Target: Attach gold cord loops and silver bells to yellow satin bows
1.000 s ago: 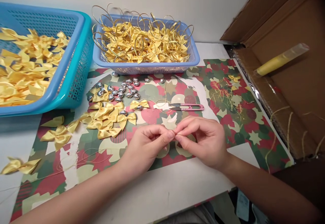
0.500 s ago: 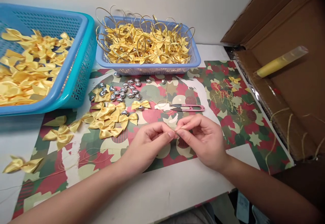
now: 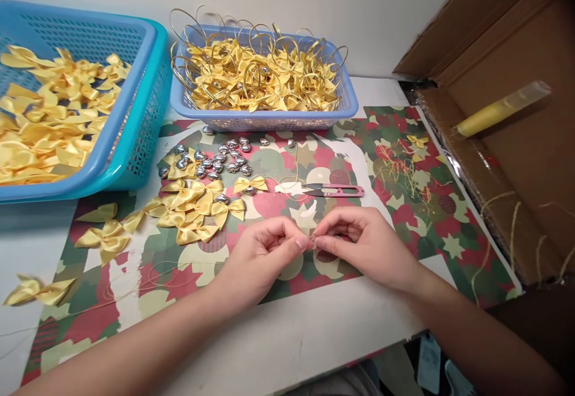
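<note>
My left hand (image 3: 265, 255) and my right hand (image 3: 359, 243) meet above the patterned sheet, each with thumb and forefinger pinched. A thin strand, mostly hidden, shows between the fingertips; it looks like thread. Just beyond them lie pink-handled thread snips (image 3: 335, 190), blades to the left. Left of the snips is a yellow bow (image 3: 242, 185) with a silver bell at its middle, and a loose thread (image 3: 296, 162) curls nearby. More yellow bows (image 3: 188, 204) are heaped to the left, with several silver bells (image 3: 220, 159) behind them.
A blue basket (image 3: 265, 117) of bows and gold wire loops stands at the back. Stacked baskets (image 3: 153, 96) with bows are at the left. A cardboard box (image 3: 498, 54) and a yellow tube (image 3: 503, 108) are at the right; thread scraps (image 3: 398, 168) lie near them.
My right hand has turned and its fingers have closed in more, its fingertips slightly lower. My left hand has barely moved. The view has shifted slightly.
</note>
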`<state>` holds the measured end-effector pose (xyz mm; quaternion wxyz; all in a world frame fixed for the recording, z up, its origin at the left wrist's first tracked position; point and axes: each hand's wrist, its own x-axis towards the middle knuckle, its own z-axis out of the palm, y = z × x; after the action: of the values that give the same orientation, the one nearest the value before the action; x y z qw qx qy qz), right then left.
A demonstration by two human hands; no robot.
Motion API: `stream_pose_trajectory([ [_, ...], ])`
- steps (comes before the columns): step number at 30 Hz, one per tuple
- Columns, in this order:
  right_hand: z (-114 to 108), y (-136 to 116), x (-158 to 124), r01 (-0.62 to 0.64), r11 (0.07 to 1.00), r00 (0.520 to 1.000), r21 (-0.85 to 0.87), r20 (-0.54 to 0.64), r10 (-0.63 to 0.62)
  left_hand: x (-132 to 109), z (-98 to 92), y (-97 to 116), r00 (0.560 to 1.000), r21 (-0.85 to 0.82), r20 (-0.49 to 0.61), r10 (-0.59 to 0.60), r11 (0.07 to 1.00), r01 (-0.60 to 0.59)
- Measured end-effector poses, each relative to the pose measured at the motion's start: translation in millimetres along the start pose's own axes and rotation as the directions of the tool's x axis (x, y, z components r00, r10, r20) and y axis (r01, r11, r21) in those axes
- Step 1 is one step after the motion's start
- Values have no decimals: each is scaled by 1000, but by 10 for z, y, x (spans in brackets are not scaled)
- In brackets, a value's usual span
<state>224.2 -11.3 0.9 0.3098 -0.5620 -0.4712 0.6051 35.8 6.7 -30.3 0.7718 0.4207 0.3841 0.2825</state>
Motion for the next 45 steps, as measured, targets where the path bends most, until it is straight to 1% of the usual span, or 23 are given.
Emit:
stream_pose_trajectory([
  [2, 6, -10, -8, -7, 999, 1000, -47, 28, 9, -3, -1, 9, 1000, 25, 6, 5, 1000, -5],
  [7, 48, -4, -27, 133, 984, 988, -117, 97, -122, -8, 10, 31, 999, 47, 37, 18, 999, -20],
  [10, 68, 2, -23, 157, 976, 984, -150, 111, -142, -7, 7, 21, 999, 49, 39, 23, 998, -25],
  [12, 61, 6, -20, 129, 985, 988, -119, 103, -117, -9, 0, 4, 1000, 39, 23, 17, 999, -18],
  [15, 23, 11, -22, 92, 995, 993, -26, 76, -89, -16, -2, -21, 1000, 11, -19, 1, 1000, -1],
  [17, -8, 13, -25, 49, 998, 994, 41, 92, -52, -21, 4, -26, 999, 19, -41, 1, 1000, -1],
  [19, -33, 15, -26, -19, 995, 988, 95, 152, 5, -26, 12, -23, 999, 43, -52, 10, 999, -8],
  [21, -46, 16, -26, -84, 988, 971, 130, 232, 52, -32, 17, -17, 998, 58, -58, 19, 998, -16],
  [25, -47, 19, -31, -188, 970, 917, 152, 381, 118, -39, 7, -15, 998, 33, -51, 26, 999, -24],
  [27, -45, 21, -35, -220, 962, 895, 163, 426, 133, -38, 1, -19, 999, 3, -31, 21, 1000, -21],
  [28, -46, 23, -37, -222, 960, 892, 170, 432, 130, -37, 0, -21, 1000, -9, -23, 18, 1000, -19],
  [30, -48, 26, -39, -193, 965, 904, 177, 414, 105, -41, 4, -23, 999, -10, -17, 27, 1000, -27],
  [32, -49, 28, -41, -149, 972, 926, 183, 372, 71, -54, 15, -23, 998, 26, -17, 54, 998, -54],
  [36, -24, 25, -55, -78, 974, 953, 212, 304, 10, -88, 37, -21, 989, 143, -2, 148, 979, -146],
  [40, 14, 26, -79, -32, 980, 967, 196, 253, -19, -93, 63, -18, 973, 234, -14, 231, 947, -221],
  [42, 29, 34, -91, -15, 983, 971, 185, 236, -30, -88, 81, -11, 967, 246, -29, 254, 939, -239],
  [45, 49, 50, -105, 12, 983, 975, 183, 214, -52, -85, 112, 5, 965, 219, -36, 258, 945, -244],
])
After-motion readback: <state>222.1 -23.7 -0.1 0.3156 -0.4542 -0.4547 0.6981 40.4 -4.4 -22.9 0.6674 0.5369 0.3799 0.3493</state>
